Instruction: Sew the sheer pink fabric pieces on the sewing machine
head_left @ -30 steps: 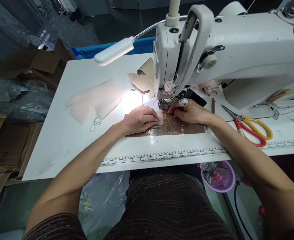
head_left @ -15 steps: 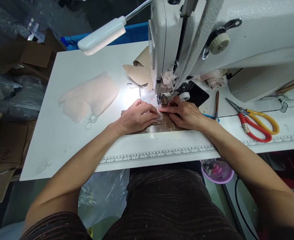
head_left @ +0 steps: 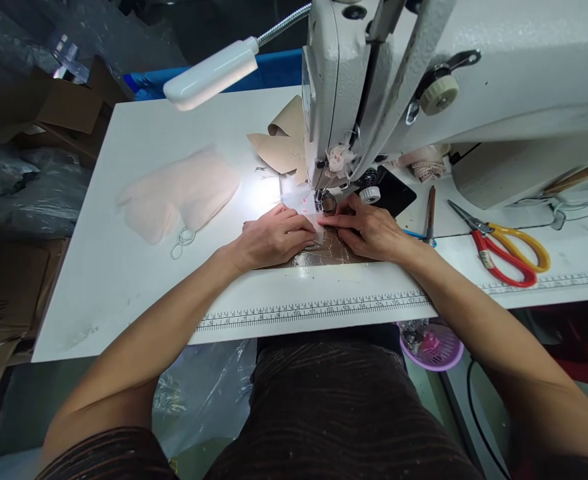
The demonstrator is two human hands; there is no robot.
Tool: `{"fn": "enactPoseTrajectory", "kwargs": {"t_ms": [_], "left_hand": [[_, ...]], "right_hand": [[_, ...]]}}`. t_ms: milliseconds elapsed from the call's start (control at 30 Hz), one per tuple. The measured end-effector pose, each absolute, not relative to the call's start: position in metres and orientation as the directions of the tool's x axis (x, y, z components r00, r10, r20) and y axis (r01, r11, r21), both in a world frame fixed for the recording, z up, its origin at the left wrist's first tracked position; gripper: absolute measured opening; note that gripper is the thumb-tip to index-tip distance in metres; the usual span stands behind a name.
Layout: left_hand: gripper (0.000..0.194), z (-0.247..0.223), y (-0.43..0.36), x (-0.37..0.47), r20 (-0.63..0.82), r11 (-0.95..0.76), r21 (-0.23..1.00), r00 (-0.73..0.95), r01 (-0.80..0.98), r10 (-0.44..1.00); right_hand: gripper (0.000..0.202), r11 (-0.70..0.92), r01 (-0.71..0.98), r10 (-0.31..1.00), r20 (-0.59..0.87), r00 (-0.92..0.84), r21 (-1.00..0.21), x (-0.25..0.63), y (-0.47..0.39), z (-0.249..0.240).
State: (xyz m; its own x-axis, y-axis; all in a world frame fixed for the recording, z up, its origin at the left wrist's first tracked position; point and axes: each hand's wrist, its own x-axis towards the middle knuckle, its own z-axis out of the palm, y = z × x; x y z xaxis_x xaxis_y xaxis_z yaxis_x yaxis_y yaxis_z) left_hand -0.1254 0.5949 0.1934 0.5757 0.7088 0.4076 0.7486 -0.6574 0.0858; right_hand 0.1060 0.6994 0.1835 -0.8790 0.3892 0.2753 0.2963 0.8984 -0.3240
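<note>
Below the sewing machine (head_left: 320, 100) and its presser foot (head_left: 319, 201) lies a thin, translucent whitish piece (head_left: 294, 197) with small pink marks. My left hand (head_left: 279, 235) rests on its left side, fingers bent slightly and laid flat. From the right, my right hand (head_left: 370, 230) stretches its index finger to the edge of the piece, close to the foot, with the other fingers apart. Both hands lie over a shiny brown plate (head_left: 305, 260) on the table. The fingertips of my left hand partly cover the piece.
Sheer peach fabric (head_left: 189, 190) and a pale cord loop (head_left: 183, 241) lie on the left. Brown paper pieces (head_left: 279, 150) sit behind the piece. At right are scissors (head_left: 509, 247) and a brown stick-like tool (head_left: 431, 213). A lamp (head_left: 211, 75) hangs above; a ruler strip (head_left: 314, 312) runs along the front.
The view has shifted slightly. My left fingers have flattened and drawn a little closer together on the translucent piece. My right hand keeps nearly the same place.
</note>
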Motion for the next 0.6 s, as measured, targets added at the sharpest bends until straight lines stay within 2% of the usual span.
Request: {"fn": "enactPoseTrajectory", "kwargs": {"t_ms": [267,600], "left_hand": [[0.021,0.211,0.598,-0.128,0.331,-0.77,0.019,0.723,0.638,0.607],[0.026,0.205,0.601,-0.13,0.366,-0.74,0.043,0.678,0.672,0.637]], "right_hand": [[0.04,0.935,0.29,0.332,0.218,-0.918,-0.205,0.106,0.698,0.188],[0.046,0.888,0.453,0.457,0.048,-0.888,-0.086,0.096,0.686,0.202]]}}
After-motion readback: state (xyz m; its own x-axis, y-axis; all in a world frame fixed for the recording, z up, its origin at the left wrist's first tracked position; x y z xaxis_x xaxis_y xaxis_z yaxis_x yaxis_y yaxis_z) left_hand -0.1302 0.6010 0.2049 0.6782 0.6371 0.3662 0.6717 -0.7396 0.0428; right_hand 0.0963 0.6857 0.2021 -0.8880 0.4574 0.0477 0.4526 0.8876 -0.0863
